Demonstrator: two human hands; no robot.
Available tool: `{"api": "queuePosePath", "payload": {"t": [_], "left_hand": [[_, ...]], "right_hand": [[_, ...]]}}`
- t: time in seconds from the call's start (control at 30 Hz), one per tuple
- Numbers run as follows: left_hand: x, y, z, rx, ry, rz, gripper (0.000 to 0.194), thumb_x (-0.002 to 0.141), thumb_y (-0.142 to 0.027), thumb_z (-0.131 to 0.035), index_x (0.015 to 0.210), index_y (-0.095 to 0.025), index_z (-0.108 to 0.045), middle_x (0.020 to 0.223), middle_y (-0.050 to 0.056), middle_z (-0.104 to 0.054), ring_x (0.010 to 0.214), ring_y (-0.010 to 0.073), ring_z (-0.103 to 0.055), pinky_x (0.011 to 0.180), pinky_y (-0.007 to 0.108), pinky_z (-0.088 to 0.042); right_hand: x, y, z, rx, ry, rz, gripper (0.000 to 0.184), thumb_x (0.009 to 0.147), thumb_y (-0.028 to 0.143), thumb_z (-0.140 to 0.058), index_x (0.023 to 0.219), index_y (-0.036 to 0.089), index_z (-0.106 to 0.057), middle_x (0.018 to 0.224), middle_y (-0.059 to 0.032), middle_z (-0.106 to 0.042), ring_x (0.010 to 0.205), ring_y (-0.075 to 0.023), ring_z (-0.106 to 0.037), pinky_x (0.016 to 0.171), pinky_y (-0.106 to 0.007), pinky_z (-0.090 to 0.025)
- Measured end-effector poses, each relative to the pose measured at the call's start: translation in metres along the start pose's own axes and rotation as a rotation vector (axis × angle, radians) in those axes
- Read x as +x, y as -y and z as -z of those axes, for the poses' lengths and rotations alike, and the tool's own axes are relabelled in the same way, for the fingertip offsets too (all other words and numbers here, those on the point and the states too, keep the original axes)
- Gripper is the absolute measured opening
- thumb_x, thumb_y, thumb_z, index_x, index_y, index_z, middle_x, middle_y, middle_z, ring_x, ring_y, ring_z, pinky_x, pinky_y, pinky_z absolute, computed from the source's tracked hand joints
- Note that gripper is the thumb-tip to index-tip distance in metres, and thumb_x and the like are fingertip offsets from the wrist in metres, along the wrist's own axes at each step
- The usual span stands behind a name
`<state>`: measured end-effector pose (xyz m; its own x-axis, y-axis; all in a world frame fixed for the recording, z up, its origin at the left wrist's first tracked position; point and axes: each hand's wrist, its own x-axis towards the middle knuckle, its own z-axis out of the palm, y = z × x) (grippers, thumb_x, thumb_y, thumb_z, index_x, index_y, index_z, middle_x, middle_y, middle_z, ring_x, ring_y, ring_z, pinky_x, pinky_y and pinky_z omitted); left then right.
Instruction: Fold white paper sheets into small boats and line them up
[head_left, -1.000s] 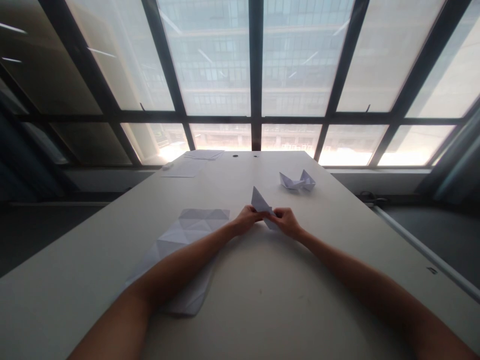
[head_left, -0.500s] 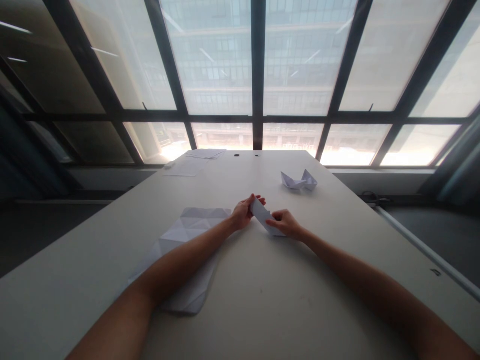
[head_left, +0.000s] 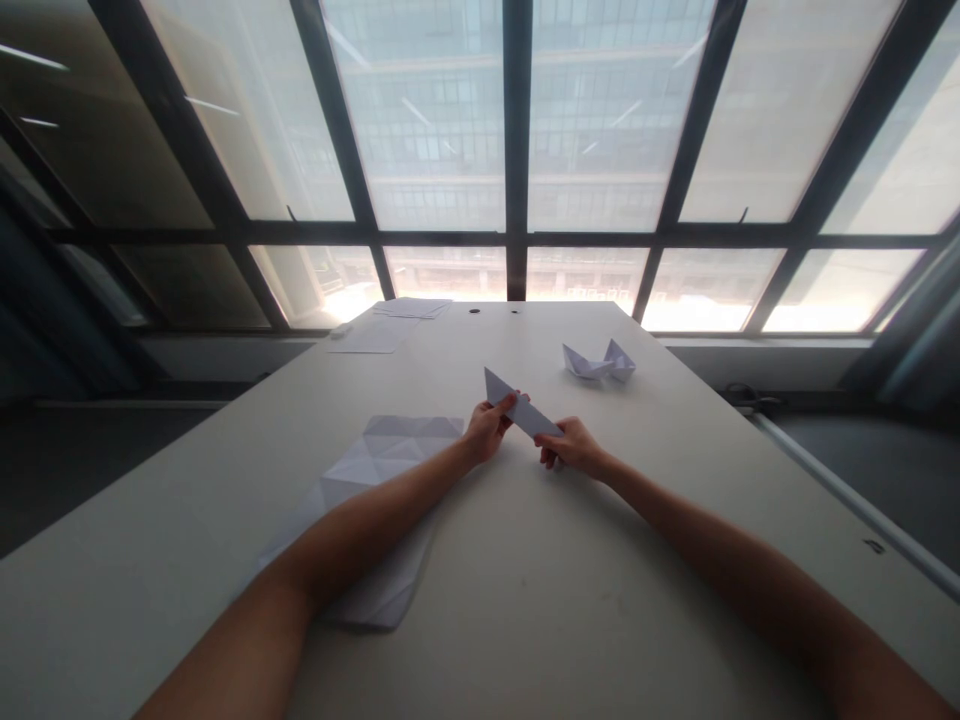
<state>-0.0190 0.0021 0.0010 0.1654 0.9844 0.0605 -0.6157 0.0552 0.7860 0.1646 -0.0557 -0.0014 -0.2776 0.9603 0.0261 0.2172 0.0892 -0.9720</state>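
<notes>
Head view, folded paper [head_left: 532,416]: was white, slim, pointed; slanted mid-frame between both hands.
Left hand [head_left: 487,430]: pinched its upper-left part.
Right hand [head_left: 573,445]: pinched its lower-right end.

Two bare hands [head_left: 488,431], bare forearms [head_left: 382,520] tapering to slim wrists [head_left: 469,448]

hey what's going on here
A person's left hand and right hand both grip a narrow, folded white paper piece over a long white table. A folded white paper shape with two raised points sits farther away, to the right. Creased white paper lies partly hidden by the left forearm.
</notes>
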Motion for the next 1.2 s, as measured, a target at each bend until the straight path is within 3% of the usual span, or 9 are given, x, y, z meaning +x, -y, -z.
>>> {"api": "queuePosePath", "payload": {"t": [0.13, 0.2, 0.3, 0.47, 0.6, 0.77, 0.97, 1.07, 1.2], "left_hand": [[0.009, -0.014, 0.007, -0.084, -0.121, -0.091, 0.011, 0.082, -0.017, -0.075, 0.088, -0.009, -0.070, 0.093, 0.009, -0.074, 0.094, 0.0173, -0.069, 0.095, 0.029, -0.052], [0.010, -0.018, 0.010, -0.066, -0.088, -0.070, 0.012, 0.083, -0.018, -0.075, 0.089, -0.009, -0.070, 0.094, 0.009, -0.074, 0.094, 0.0166, -0.069, 0.094, 0.027, -0.052], [0.003, -0.013, 0.009, 0.024, 0.061, 0.045, 0.023, 0.079, -0.024, -0.080, 0.093, -0.009, -0.069, 0.096, 0.011, -0.073, 0.091, 0.0177, -0.068, 0.089, 0.029, -0.053], [-0.014, 0.000, -0.002, 0.220, 0.351, 0.181, 0.042, 0.072, -0.038, -0.085, 0.096, -0.009, -0.066, 0.092, 0.014, -0.072, 0.076, 0.0200, -0.069, 0.073, 0.031, -0.055], [-0.020, -0.001, -0.006, 0.251, 0.474, 0.237, 0.049, 0.074, -0.050, -0.080, 0.098, -0.010, -0.063, 0.089, 0.013, -0.071, 0.066, 0.0210, -0.069, 0.065, 0.035, -0.056], [-0.025, -0.004, -0.010, 0.267, 0.500, 0.234, 0.050, 0.075, -0.054, -0.077, 0.098, -0.013, -0.060, 0.083, 0.009, -0.069, 0.062, 0.0207, -0.068, 0.062, 0.035, -0.056], [-0.025, 0.001, -0.011, 0.270, 0.447, 0.239, 0.058, 0.073, -0.063, -0.074, 0.098, -0.014, -0.056, 0.093, 0.011, -0.069, 0.057, 0.0184, -0.066, 0.055, 0.033, -0.054], [-0.024, 0.004, -0.010, 0.232, 0.420, 0.237, 0.060, 0.072, -0.061, -0.076, 0.104, -0.015, -0.057, 0.095, 0.011, -0.067, 0.064, 0.0180, -0.067, 0.060, 0.032, -0.055], [-0.021, 0.007, -0.010, 0.242, 0.324, 0.181, 0.060, 0.073, -0.039, -0.082, 0.124, -0.023, -0.054, 0.108, 0.007, -0.066, 0.084, 0.0176, -0.067, 0.068, 0.027, -0.054]], "right_hand": [[-0.001, -0.002, 0.003, 0.044, 0.014, 0.026, 0.032, 0.077, 0.044, -0.066, 0.069, 0.013, -0.067, 0.059, -0.0069, -0.069, 0.047, -0.0137, -0.062, 0.040, -0.019, -0.035], [0.000, -0.003, 0.005, 0.081, -0.026, 0.045, 0.037, 0.078, 0.048, -0.066, 0.072, 0.012, -0.068, 0.065, -0.0088, -0.071, 0.049, -0.0132, -0.062, 0.041, -0.020, -0.036], [0.002, -0.003, 0.007, 0.163, -0.117, 0.054, 0.047, 0.082, 0.058, -0.059, 0.081, 0.012, -0.069, 0.071, -0.0093, -0.072, 0.052, -0.0129, -0.061, 0.043, -0.021, -0.038], [0.001, -0.005, 0.005, 0.038, 0.018, 0.156, 0.050, 0.083, 0.061, -0.060, 0.072, 0.013, -0.069, 0.062, -0.0044, -0.065, 0.050, -0.0112, -0.054, 0.045, -0.021, -0.036], [0.000, -0.007, 0.000, -0.030, 0.024, 0.218, 0.042, 0.080, 0.053, -0.067, 0.065, 0.014, -0.066, 0.058, -0.0025, -0.063, 0.049, -0.0107, -0.052, 0.047, -0.022, -0.036], [0.000, -0.005, -0.003, -0.017, 0.028, 0.229, 0.042, 0.081, 0.054, -0.065, 0.066, 0.015, -0.065, 0.059, -0.0020, -0.063, 0.050, -0.0112, -0.054, 0.048, -0.022, -0.037], [-0.001, 0.000, -0.004, -0.011, 0.082, 0.246, 0.039, 0.082, 0.051, -0.064, 0.067, 0.015, -0.066, 0.061, -0.0024, -0.063, 0.051, -0.0111, -0.053, 0.049, -0.022, -0.038], [0.000, -0.001, -0.006, -0.018, -0.018, 0.201, 0.033, 0.078, 0.044, -0.064, 0.060, 0.016, -0.063, 0.055, -0.0010, -0.060, 0.048, -0.0111, -0.050, 0.048, -0.023, -0.036], [0.001, -0.002, -0.004, -0.068, -0.336, 0.175, 0.027, 0.072, 0.035, -0.061, 0.053, 0.018, -0.056, 0.048, 0.0004, -0.054, 0.047, -0.0113, -0.046, 0.046, -0.023, -0.032]]}}
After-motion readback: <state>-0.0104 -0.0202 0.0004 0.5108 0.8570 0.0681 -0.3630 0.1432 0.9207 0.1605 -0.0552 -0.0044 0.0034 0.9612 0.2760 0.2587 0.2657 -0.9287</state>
